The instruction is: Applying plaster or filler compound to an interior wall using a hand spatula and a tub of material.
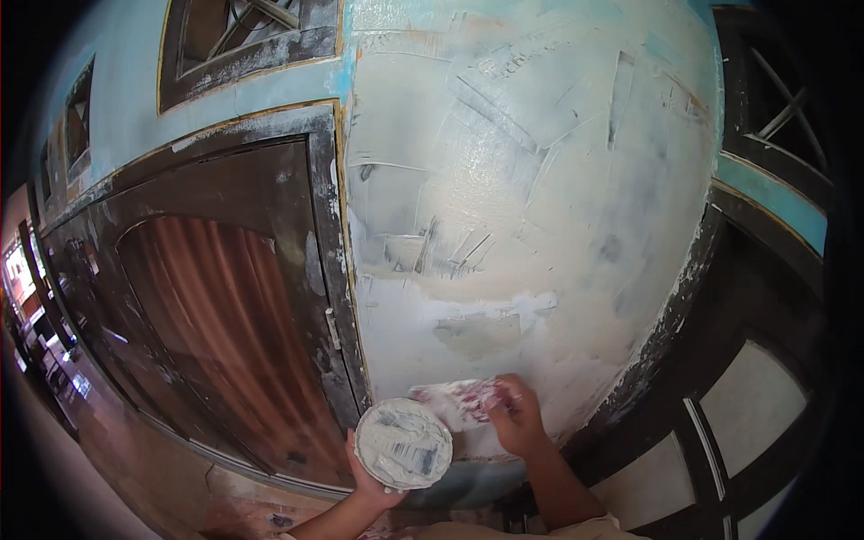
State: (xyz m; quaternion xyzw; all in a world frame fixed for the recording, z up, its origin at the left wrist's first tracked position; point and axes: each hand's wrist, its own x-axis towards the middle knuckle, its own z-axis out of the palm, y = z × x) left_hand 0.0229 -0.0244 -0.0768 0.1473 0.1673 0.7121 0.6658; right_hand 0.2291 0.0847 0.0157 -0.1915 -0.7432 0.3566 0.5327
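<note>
My left hand [371, 482] holds a round tub [402, 441] of pale, creamy putty from the side and below, low in the middle of the view. To its right, my right hand [516, 418] is closed on a flat red spreader [454, 403] smeared with white putty. The spreader lies at or very near the lower part of the wall panel [531, 207]; whether it touches is unclear. The panel is coated in uneven whitish patches and ridges, with a brighter white band low down.
At left stands a dark, paint-flecked door [81, 270] with an orange-brown curtain [216, 324] in its pane, below a window frame [247, 85]. Another dark door [702, 297] is at right under a second window [769, 99]. A tiled floor [126, 463] shows lower left.
</note>
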